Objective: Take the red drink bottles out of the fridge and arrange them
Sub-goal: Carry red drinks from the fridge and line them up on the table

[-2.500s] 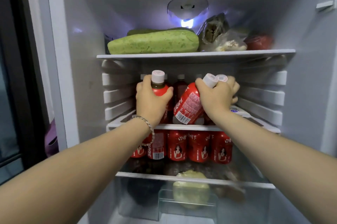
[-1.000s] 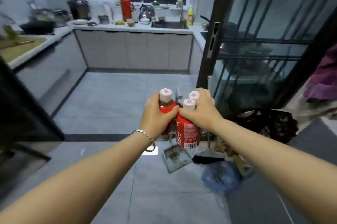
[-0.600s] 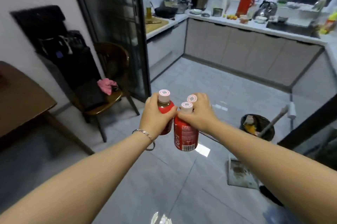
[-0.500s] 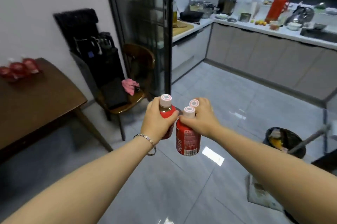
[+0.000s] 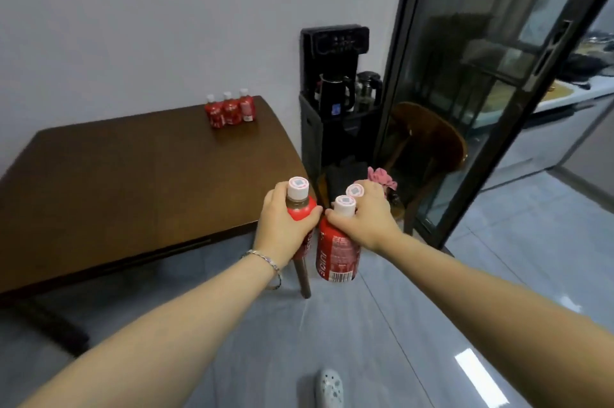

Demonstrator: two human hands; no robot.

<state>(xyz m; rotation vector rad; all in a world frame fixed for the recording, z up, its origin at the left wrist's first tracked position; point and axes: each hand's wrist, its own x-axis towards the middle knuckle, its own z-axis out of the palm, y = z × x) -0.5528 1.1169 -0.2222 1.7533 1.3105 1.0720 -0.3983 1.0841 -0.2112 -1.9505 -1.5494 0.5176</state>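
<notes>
The bench (image 5: 133,175) carries three red bottles (image 5: 230,108) at its far edge. The left hand (image 5: 282,224) grips one bottle (image 5: 300,204); the right hand (image 5: 363,221) grips two bottles (image 5: 337,251) by their necks. Recommended: set each upright beside the row.

One head-worn view looks forward and down, close over the table (image 5: 133,181) corner.

My arms are bare to the elbow, with no sleeves. A thin silver chain bracelet (image 5: 265,263) circles my left wrist. Below, I wear a pale perforated rubber clog (image 5: 329,387).
</notes>
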